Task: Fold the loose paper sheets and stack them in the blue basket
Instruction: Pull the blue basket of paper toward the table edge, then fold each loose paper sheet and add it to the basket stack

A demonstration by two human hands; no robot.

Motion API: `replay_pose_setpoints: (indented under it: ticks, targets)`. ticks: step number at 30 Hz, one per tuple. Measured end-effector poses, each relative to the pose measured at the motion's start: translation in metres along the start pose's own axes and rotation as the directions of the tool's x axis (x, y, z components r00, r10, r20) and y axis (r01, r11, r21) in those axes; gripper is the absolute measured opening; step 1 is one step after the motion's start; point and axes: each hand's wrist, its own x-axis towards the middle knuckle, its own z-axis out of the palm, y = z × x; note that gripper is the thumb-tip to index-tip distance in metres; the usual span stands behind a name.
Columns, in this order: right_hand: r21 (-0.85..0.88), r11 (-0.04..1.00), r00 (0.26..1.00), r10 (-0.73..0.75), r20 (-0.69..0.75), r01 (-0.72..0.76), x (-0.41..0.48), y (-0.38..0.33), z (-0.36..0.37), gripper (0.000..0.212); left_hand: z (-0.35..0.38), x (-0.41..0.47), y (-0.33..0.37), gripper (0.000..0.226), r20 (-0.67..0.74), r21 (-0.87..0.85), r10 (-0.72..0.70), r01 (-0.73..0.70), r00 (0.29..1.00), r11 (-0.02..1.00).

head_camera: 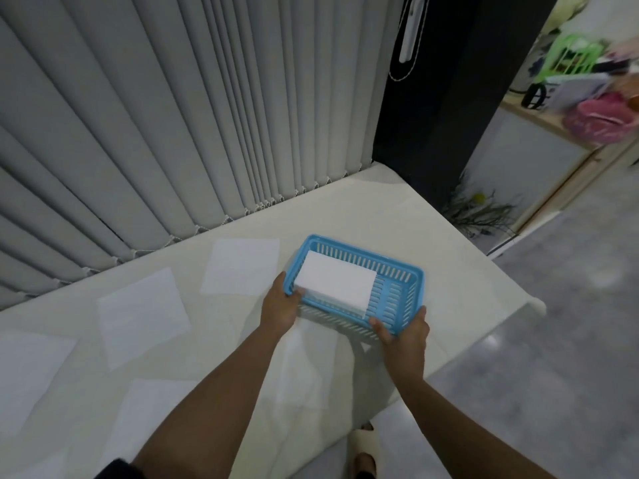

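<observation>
The blue basket point(397, 292) stands near the table's right side, with a stack of folded white paper point(337, 278) in its left half. My left hand point(280, 304) grips the basket's left end, thumb resting on the folded stack's corner. The basket's near right corner is held by my right hand point(404, 335). Several loose flat paper sheets lie on the table: one point(242, 266) just left of the basket, one point(141, 314) further left, one point(31, 371) at the far left, one point(145, 416) near my left forearm.
The white table point(432, 236) ends just right of the basket, with grey floor point(553, 340) beyond. Grey vertical blinds point(173, 115) run along the table's far edge. A dark panel point(442, 98) and a cluttered shelf point(587, 98) stand at the back right. A sandalled foot point(364, 447) shows below.
</observation>
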Motion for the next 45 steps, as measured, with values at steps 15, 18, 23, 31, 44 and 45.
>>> replay_pose_setpoints:
  ticks: [15, 18, 23, 31, 44, 45]
  targets:
    - [-0.538, 0.828, 0.986, -0.166, 0.031, 0.156, -0.02, -0.018, 0.005, 0.09, -0.025, -0.031, -0.026, 0.057, 0.083, 0.334, 0.185, -0.203, 0.979, 0.921]
    - [-0.603, 0.741, 0.955, -0.243, 0.171, 0.296, -0.024, -0.032, 0.016, 0.082, -0.033, -0.035, -0.038, 0.057, 0.025, 0.38, 0.151, -0.149, 0.988, 0.913]
    - [-0.615, 0.469, 0.774, -0.399, 0.492, 0.633, -0.023, -0.066, 0.042, 0.064, -0.051, -0.049, -0.055, 0.054, -0.173, 0.438, -0.016, 0.092, 0.985, 0.894]
    - [-0.313, -0.059, 0.272, -0.358, 0.893, 0.948, -0.008, -0.11, 0.117, 0.046, -0.051, -0.091, -0.089, 0.043, -0.289, 0.381, -0.25, 0.35, 0.924, 0.856]
    - [-0.026, -0.4, -0.06, -0.2, 0.978, 0.916, 0.0, -0.104, 0.177, 0.044, -0.025, -0.092, -0.084, 0.029, -0.407, 0.23, -0.38, 0.496, 0.831, 0.837]
    - [-0.019, -0.383, -0.065, -0.206, 0.976, 0.923, 0.001, -0.105, 0.178, 0.041, -0.026, -0.092, -0.084, 0.024, -0.4, 0.247, -0.386, 0.504, 0.831, 0.828]
